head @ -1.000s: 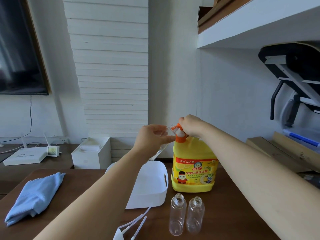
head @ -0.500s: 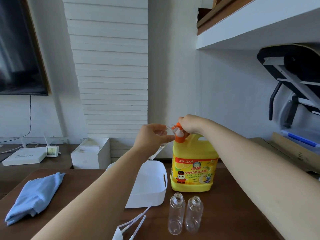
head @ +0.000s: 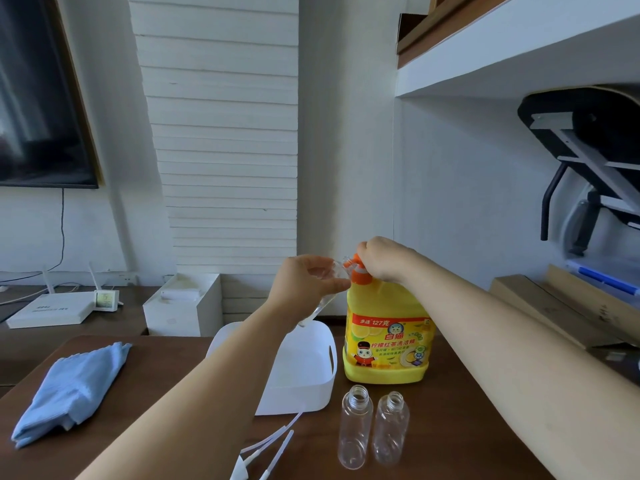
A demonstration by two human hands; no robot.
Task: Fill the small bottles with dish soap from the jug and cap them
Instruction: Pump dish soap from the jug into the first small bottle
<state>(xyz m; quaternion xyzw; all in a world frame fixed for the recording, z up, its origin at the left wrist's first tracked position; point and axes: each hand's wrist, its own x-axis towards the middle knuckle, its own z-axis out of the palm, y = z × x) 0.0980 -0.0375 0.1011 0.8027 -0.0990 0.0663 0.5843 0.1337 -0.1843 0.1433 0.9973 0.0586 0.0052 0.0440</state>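
From the head camera, the left hand (head: 308, 282) pinches a clear bottle (head: 320, 306) near its neck with curled fingers. The right hand (head: 384, 258) is curled over the orange pump (head: 360, 271) on top of the yellow jug (head: 384, 334). The bottle lies tilted: its mouth points up and toward the right hand, touching or just shy of the spout, and its base slopes down and away over the white tub (head: 301, 372). That mouth-to-spout line is what the next press depends on, and it looks roughly right. Whether any soap is inside yet I cannot tell. Two spare bottles (head: 356, 431) stand upright and uncapped on the bench (head: 467, 427), below both hands on the near side of the jug, between the forearms. The caps (head: 266, 452), with their tubes, lie under the left forearm, and a blue cloth (head: 72, 386) sits far out to the left. Compared with half a second ago, the right hand and the pump head seem a touch lower, as if mid-press. The jug, the left hand and the spare bottles have not shifted.
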